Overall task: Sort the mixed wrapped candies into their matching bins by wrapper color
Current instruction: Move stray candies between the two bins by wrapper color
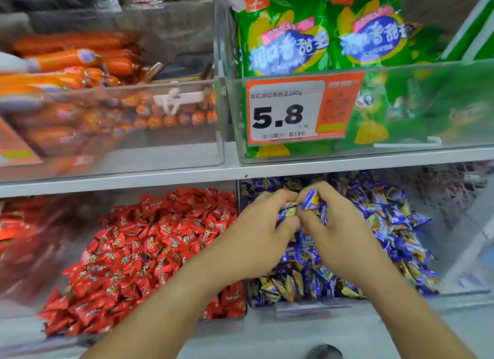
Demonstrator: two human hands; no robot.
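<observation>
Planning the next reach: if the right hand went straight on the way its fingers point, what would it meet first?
Probably the left hand: the right hand curls leftward round blue candies, almost touching it above the blue candy bin. Depth is unclear.

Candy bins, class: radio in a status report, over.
Both hands, left and right, gripping blue candies over the blue bin. Red bin untouched. Nothing blocking.

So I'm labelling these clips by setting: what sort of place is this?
Most likely a shop's snack aisle: a price tag reading 5.8 on a clear bin of green snack bags, sausages beside it, and below, bulk bins of red candies and blue candies.
</observation>
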